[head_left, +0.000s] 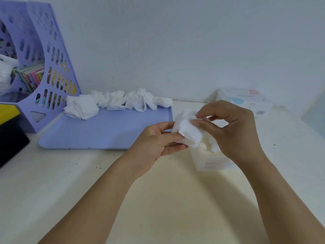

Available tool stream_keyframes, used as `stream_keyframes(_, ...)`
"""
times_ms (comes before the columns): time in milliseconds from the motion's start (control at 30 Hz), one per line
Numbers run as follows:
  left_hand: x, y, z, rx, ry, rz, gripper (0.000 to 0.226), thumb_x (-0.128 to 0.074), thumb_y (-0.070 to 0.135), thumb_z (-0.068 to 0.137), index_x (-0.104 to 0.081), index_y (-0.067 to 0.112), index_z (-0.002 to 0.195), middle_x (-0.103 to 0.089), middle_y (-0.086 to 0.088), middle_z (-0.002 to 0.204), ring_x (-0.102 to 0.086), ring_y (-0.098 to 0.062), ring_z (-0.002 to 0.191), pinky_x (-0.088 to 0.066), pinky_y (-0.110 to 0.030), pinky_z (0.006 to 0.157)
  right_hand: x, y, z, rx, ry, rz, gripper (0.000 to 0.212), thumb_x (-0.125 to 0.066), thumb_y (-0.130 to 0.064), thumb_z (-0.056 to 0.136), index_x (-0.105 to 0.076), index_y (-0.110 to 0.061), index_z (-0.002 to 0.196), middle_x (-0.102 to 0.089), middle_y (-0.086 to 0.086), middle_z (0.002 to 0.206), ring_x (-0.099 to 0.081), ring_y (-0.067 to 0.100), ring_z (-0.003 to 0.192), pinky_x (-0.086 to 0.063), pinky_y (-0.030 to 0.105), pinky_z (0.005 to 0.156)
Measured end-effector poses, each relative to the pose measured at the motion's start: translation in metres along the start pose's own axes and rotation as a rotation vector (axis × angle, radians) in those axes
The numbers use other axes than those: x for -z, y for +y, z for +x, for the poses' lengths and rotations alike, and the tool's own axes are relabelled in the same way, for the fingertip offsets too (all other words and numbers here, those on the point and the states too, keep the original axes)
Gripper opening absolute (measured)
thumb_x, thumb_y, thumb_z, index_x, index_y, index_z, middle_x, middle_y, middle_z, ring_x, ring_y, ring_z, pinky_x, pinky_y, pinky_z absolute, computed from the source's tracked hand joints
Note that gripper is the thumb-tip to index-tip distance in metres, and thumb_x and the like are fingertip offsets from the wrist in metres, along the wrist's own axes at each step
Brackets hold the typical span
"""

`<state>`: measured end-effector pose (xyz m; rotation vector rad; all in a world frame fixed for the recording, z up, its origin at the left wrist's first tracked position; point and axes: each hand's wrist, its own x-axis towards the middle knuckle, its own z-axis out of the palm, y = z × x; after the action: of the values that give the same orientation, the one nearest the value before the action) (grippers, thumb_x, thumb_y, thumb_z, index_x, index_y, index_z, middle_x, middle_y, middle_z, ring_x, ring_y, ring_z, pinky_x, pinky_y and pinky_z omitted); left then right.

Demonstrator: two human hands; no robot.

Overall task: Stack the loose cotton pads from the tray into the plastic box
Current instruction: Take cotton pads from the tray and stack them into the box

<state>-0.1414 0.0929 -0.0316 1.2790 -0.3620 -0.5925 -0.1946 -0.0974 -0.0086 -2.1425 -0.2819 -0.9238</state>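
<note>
Both hands hold a small bunch of pads (189,132) just above the box (211,161). The left hand (156,143) grips it from below and the right hand (228,127) pinches its top. The box sits right under the right hand. More pads (112,103) wait on the tray (98,132)

I see white cotton pads (116,101) on a lavender tray (98,131), a perforated lavender file rack (58,67), and a cream table (167,199).

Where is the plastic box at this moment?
In the head view, the plastic box stands right of centre on the table, under the right hand, beside the tray.
</note>
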Motion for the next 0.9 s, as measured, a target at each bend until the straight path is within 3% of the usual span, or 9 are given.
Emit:
stream_keyframes(100,-0.001,0.001,-0.002,-0.015,0.002,0.065,0.028,-0.064,0.006,0.094,-0.069,0.008,0.122,-0.075,-0.01,0.115,-0.072,-0.026,0.108,-0.057,-0.034,0.096,0.0,0.005,0.001,-0.004,-0.083,-0.025,0.013,-0.082,-0.012,0.082,-0.077,-0.02,0.09,-0.07,-0.005,0.091,-0.064,0.008,0.084,-0.049,0.015,0.072)
stream_keyframes(200,0.0,0.002,-0.003,-0.023,-0.004,0.091,0.03,-0.066,0.004,0.091,-0.07,0.01,0.12,-0.075,-0.009,0.114,-0.072,-0.025,0.108,-0.057,-0.034,0.095,0.002,0.011,0.002,-0.075,-0.189,0.02,0.016,-0.08,-0.014,0.084,-0.078,-0.023,0.097,-0.069,-0.003,0.095,-0.064,0.015,0.086,-0.053,0.028,0.073)
stream_keyframes(300,0.001,0.003,-0.001,-0.018,-0.015,0.07,0.032,-0.064,0.0,0.092,-0.07,0.01,0.122,-0.075,-0.011,0.115,-0.072,-0.027,0.108,-0.058,-0.033,0.093,0.004,0.014,0.003,-0.098,-0.171,0.083,0.015,-0.081,-0.01,0.082,-0.075,-0.023,0.088,-0.068,-0.005,0.09,-0.064,0.017,0.081,-0.053,0.035,0.07)
stream_keyframes(467,0.0,0.004,0.002,0.04,0.026,-0.057,0.028,-0.055,0.005,0.097,-0.067,0.002,0.122,-0.073,-0.02,0.114,-0.073,-0.031,0.105,-0.061,-0.032,0.085,0.003,0.011,0.003,-0.08,-0.17,0.083,0.015,-0.078,-0.01,0.085,-0.073,-0.024,0.085,-0.068,-0.009,0.087,-0.064,0.016,0.082,-0.053,0.035,0.073)
stream_keyframes(533,-0.001,0.003,0.003,0.046,0.053,-0.074,0.026,-0.054,0.005,0.098,-0.067,0.001,0.121,-0.074,-0.02,0.113,-0.074,-0.03,0.102,-0.062,-0.031,0.082,0.003,0.007,0.003,-0.113,-0.176,0.121,0.02,-0.076,-0.01,0.087,-0.071,-0.028,0.083,-0.07,-0.014,0.086,-0.066,0.012,0.082,-0.052,0.028,0.073)
stream_keyframes(667,-0.003,0.001,0.002,0.027,0.074,-0.034,0.022,-0.053,0.005,0.099,-0.07,0.004,0.113,-0.076,-0.016,0.109,-0.074,-0.026,0.1,-0.061,-0.029,0.081,0.004,0.0,0.003,-0.169,-0.207,0.264,0.015,-0.073,-0.005,0.088,-0.07,-0.019,0.082,-0.067,-0.013,0.084,-0.063,0.005,0.074,-0.045,0.012,0.066)
stream_keyframes(800,-0.004,0.0,0.0,-0.024,0.063,0.076,0.026,-0.054,0.005,0.099,-0.071,0.009,0.117,-0.076,-0.011,0.108,-0.074,-0.023,0.101,-0.06,-0.031,0.085,0.003,0.004,0.002,-0.164,-0.235,0.242,0.006,-0.075,-0.004,0.086,-0.07,-0.007,0.088,-0.065,0.0,0.096,-0.062,0.006,0.085,-0.048,0.016,0.067)
stream_keyframes(900,-0.006,0.001,0.0,-0.055,0.067,0.133,0.028,-0.055,0.004,0.098,-0.07,0.01,0.121,-0.077,-0.009,0.104,-0.075,-0.021,0.097,-0.06,-0.027,0.08,0.001,0.009,0.002,-0.149,-0.236,0.11,0.007,-0.076,-0.009,0.087,-0.07,-0.005,0.09,-0.065,0.001,0.099,-0.063,0.012,0.088,-0.053,0.027,0.066)
